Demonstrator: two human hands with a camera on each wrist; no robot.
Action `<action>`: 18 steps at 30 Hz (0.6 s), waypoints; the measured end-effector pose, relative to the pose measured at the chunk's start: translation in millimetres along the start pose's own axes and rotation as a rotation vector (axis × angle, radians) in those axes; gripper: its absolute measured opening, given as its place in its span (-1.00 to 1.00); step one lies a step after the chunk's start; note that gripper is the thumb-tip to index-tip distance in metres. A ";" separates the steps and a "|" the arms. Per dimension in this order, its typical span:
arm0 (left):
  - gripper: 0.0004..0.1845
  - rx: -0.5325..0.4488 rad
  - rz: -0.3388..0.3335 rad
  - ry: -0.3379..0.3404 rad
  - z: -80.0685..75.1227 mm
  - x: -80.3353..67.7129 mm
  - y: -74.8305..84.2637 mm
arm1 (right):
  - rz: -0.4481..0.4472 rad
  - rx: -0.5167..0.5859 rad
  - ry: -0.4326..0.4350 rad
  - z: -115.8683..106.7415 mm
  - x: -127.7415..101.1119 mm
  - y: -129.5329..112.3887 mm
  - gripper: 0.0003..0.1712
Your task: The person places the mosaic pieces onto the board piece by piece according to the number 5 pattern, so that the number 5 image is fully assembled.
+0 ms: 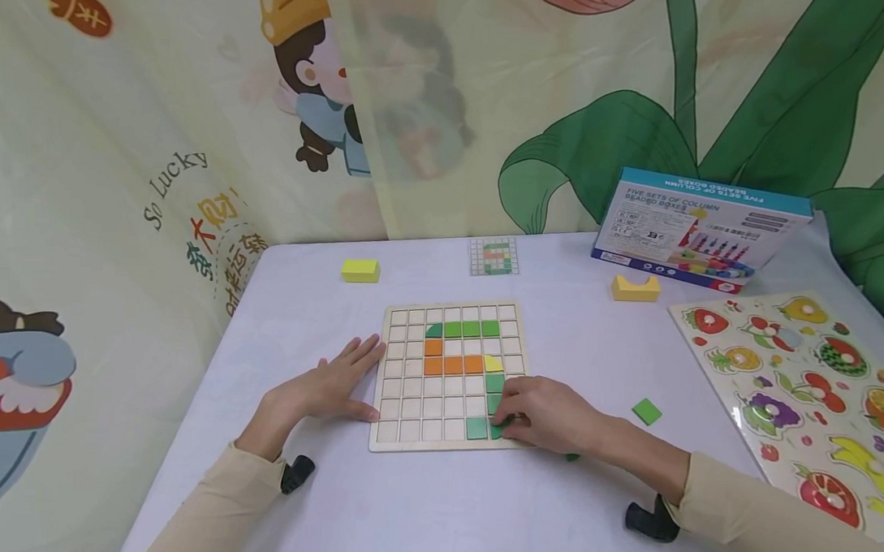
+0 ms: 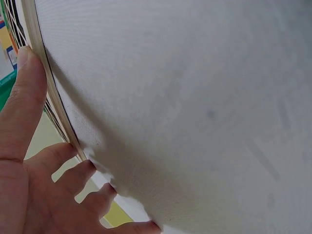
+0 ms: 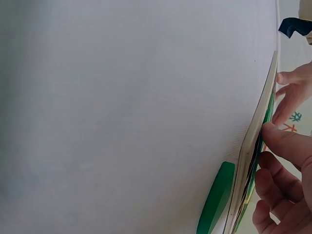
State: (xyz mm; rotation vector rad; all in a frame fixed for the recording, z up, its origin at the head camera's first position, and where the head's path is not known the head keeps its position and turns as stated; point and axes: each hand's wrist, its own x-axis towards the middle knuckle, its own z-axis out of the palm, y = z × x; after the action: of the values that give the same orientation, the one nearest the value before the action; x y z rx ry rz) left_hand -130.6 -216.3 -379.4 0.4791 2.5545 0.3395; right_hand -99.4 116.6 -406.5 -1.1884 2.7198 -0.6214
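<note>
A wooden grid board [image 1: 411, 406] lies on the white-covered table, with green, orange and yellow tiles set in some squares. My left hand [image 1: 336, 382] rests along its left edge, fingers spread; the left wrist view shows the thumb [image 2: 31, 73] against the board's side. At the lower right corner, my right hand [image 1: 550, 410] pinches a dark green tile [image 1: 496, 431] down at its square, partly hidden by the fingers. Beside it sits a lighter green tile [image 1: 476, 428]. Another green piece [image 3: 217, 197] lies on the cloth by the board's edge, mostly covered by my wrist in the head view.
A loose green tile [image 1: 647, 411] lies right of my forearm. Behind the board are a small pattern card [image 1: 495, 257], a yellow block [image 1: 360, 271] and a notched yellow block [image 1: 636, 288]. A toy box [image 1: 699, 228] and a fruit puzzle board [image 1: 790, 369] occupy the right side.
</note>
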 end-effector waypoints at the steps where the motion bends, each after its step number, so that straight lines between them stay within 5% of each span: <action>1: 0.11 -0.001 0.001 0.000 -0.1 -0.1 0.0 | 0.001 -0.001 0.002 -0.1 0.1 0.0 -0.89; 18: 0.12 -0.005 -0.010 -0.004 1.6 1.5 -1.0 | -0.017 -0.029 0.019 -1.2 1.0 -3.4 -0.91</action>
State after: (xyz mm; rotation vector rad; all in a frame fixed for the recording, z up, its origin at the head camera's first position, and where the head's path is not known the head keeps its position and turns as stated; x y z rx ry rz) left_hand -131.2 -216.3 -381.7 0.4645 2.5509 0.3415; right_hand -98.1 114.2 -404.0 -1.2191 2.7465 -0.6004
